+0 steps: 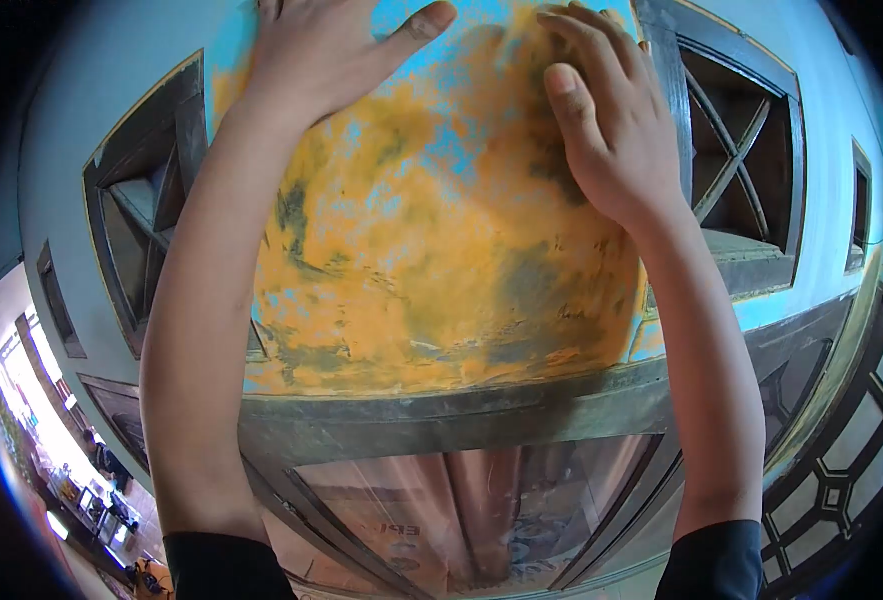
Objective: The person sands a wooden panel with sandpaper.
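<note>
Both arms, in dark sleeves, reach up to a wall patch (441, 240) mottled in orange, blue and dark smudges. My left hand (336, 50) is at the top left of the patch, thumb stretched out to the right; its other fingertips are cut off by the top edge. At the upper right, my right hand (616, 120) is raised against or just before the patch, fingers apart and slightly bent. Nothing shows in either hand. Whether the palms touch the wall cannot be told.
Wooden frames with crossed bars stand at the left (91, 200) and right (796, 180). Below the patch runs a dark wooden beam (441, 415) above a glass pane (461, 510). A patterned lattice (831, 495) is at the lower right. A person (111, 465) is far off at the lower left.
</note>
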A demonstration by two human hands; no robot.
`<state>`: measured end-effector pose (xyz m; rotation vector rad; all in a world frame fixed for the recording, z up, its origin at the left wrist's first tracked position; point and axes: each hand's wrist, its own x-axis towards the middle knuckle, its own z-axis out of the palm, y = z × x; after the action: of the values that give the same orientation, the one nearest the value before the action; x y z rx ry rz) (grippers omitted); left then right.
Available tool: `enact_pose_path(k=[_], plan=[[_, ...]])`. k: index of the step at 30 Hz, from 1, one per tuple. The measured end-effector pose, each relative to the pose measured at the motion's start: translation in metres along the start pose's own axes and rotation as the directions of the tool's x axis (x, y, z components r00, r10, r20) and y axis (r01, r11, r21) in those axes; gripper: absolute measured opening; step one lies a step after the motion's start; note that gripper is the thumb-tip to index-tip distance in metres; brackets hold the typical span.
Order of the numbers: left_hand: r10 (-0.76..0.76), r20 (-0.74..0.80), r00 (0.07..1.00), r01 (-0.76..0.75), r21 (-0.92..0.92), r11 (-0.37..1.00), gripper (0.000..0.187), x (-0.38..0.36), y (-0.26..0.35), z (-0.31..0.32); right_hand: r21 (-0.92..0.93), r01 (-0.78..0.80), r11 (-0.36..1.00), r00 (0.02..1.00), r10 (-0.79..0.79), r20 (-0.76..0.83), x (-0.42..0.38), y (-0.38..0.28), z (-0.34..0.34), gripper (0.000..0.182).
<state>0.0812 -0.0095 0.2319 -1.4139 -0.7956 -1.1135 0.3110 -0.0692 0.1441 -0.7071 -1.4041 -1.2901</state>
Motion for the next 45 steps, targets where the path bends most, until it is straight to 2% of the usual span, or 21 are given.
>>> enact_pose_path(k=[4, 8, 10, 11, 13, 15, 18, 19, 23, 26, 30, 33, 37, 41, 44, 45], plan=[[0.039, 0.000, 0.999, -0.039, -0.031, 0.999, 0.095, -0.008, 0.006, -0.005, 0.061, -0.040, 0.997, 0.999, 0.038, 0.028, 0.001, -0.003, -0.001, 0.055], [0.124, -0.005, 0.992, -0.124, -0.034, 0.992, 0.100, -0.026, 0.014, -0.003, -0.063, -0.028, 0.998, 0.999, 0.030, 0.031, -0.001, -0.002, 0.000, 0.053], [0.177, -0.025, 0.984, -0.178, -0.083, 0.981, 0.103, -0.036, 0.017, 0.005, -0.011, -0.033, 0.999, 0.999, 0.033, 0.013, -0.001, -0.002, 0.001, 0.051], [0.164, -0.054, 0.985, -0.157, 0.116, 0.981, 0.107, -0.045, 0.025, 0.008, -0.006, -0.033, 0.999, 0.999, 0.033, 0.008, 0.000, -0.002, 0.001, 0.051], [0.205, 0.015, 0.979, -0.202, -0.118, 0.972, 0.106, -0.052, 0.031, 0.000, -0.001, -0.041, 0.999, 0.999, 0.041, 0.005, -0.001, -0.004, 0.000, 0.050], [0.170, -0.014, 0.985, -0.170, -0.014, 0.985, 0.101, -0.072, 0.052, -0.015, -0.003, -0.050, 0.999, 0.999, 0.050, 0.001, -0.001, -0.004, 0.000, 0.050], [0.213, 0.008, 0.977, -0.203, -0.265, 0.943, 0.092, -0.104, 0.062, -0.017, 0.027, -0.061, 0.998, 0.998, 0.061, 0.005, 0.001, -0.004, 0.000, 0.059], [0.259, 0.057, 0.964, -0.225, -0.339, 0.913, 0.087, -0.113, 0.067, -0.019, 0.029, -0.058, 0.998, 0.998, 0.058, -0.001, 0.001, -0.003, 0.001, 0.057], [0.350, 0.048, 0.935, -0.298, -0.425, 0.855, 0.083, -0.130, 0.064, -0.020, 0.028, -0.019, 0.999, 1.000, 0.019, -0.009, -0.002, 0.001, 0.005, 0.058], [0.452, 0.068, 0.890, -0.397, -0.373, 0.838, 0.082, -0.112, 0.040, -0.019, -0.007, 0.032, 0.999, 0.999, -0.032, 0.013, -0.005, 0.014, 0.006, 0.059], [0.356, -0.071, 0.932, -0.363, -0.222, 0.905, 0.081, -0.058, -0.003, -0.001, -0.022, 0.040, 0.999, 0.999, -0.039, 0.023, -0.007, 0.010, 0.004, 0.056], [0.111, 0.167, 0.980, -0.104, -0.046, 0.993, 0.091, -0.002, -0.011, -0.017, -0.069, 0.027, 0.997, 0.998, -0.023, 0.055, -0.009, 0.007, 0.003, 0.058], [-0.172, 0.011, 0.985, 0.172, -0.100, 0.980, 0.079, 0.008, 0.023, -0.016, -0.048, 0.037, 0.998, 0.999, -0.035, 0.040, -0.010, 0.009, 0.004, 0.057], [-0.101, 0.062, 0.993, 0.109, -0.137, 0.985, 0.083, -0.010, 0.043, -0.026, 0.002, -0.014, 1.000, 0.999, 0.014, 0.031, -0.011, 0.011, 0.005, 0.069], [0.001, 0.134, 0.991, 0.018, -0.138, 0.990, 0.082, -0.045, 0.064, -0.044, 0.152, -0.046, 0.987, 0.999, 0.042, 0.028, -0.005, 0.001, -0.005, 0.071], [0.031, 0.173, 0.984, -0.010, -0.121, 0.993, 0.081, -0.057, 0.067, -0.045, 0.158, -0.085, 0.984, 0.995, 0.075, 0.067, -0.003, -0.019, -0.019, 0.079]])
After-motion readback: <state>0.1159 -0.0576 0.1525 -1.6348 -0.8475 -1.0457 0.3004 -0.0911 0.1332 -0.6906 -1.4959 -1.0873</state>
